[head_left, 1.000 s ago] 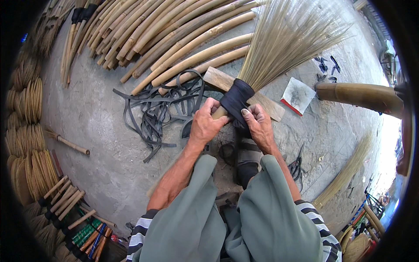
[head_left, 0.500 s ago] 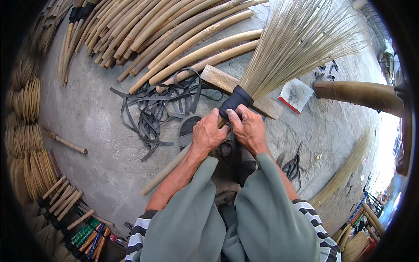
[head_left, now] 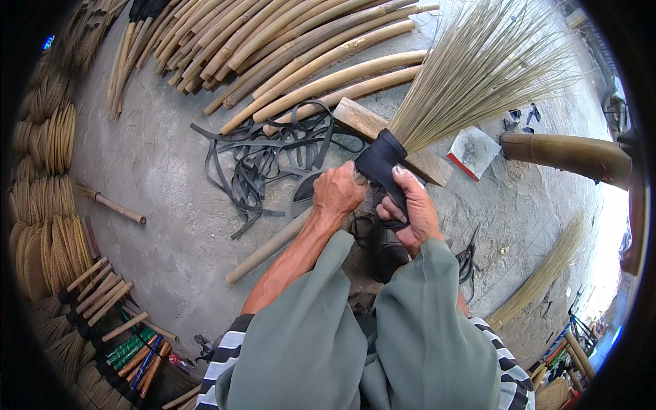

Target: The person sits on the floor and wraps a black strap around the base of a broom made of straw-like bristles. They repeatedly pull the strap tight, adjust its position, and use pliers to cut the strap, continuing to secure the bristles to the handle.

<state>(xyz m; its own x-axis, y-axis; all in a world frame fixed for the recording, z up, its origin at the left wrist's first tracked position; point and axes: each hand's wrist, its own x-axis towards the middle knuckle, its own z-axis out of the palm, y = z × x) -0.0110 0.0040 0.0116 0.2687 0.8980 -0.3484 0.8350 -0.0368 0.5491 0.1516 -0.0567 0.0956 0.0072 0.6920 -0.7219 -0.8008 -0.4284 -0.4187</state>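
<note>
A broom lies slantwise before me, its straw bristles fanning out to the far right. Its pale stick handle runs down toward my near left. Around the neck is wound a black rubber strip. My left hand is closed round the handle just below the binding. In the fist of my right hand is the loose end of the strip, pulled down toward me, thumb on top. Beneath the broom neck lies a wooden block, partly covered.
Tangled black rubber strips lie left of the block, below a pile of bamboo poles. Scissors and a straw bundle are on the right. A thick bamboo piece juts in. Several brooms stack up at left.
My right hand has shifted down and right from the binding, drawing a length of the strip away from the neck. My left hand stays on the handle. The whole view has shifted slightly.
</note>
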